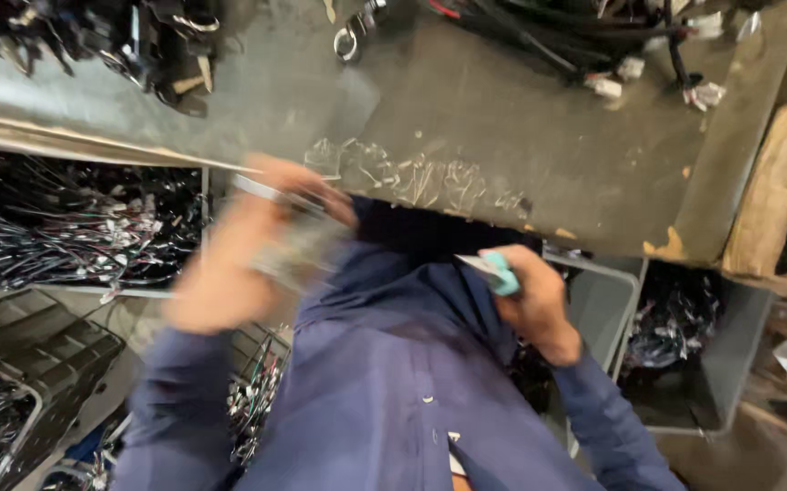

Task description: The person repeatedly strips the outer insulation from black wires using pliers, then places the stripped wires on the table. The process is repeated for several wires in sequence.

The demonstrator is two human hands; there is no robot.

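1. while our head tips steeply down, we see the grey workbench [521, 136] above our blue shirt [393, 382].
2. our right hand [534, 300], just below the workbench edge, is clenched around a teal-handled tool [498, 271].
3. our left hand [230, 264], also below that edge, is blurred; it seems to grasp a clear packet [298, 245], though we cannot tell for certain.
4. bins of black wire harnesses [66, 227] sit under the workbench, left of that hand.
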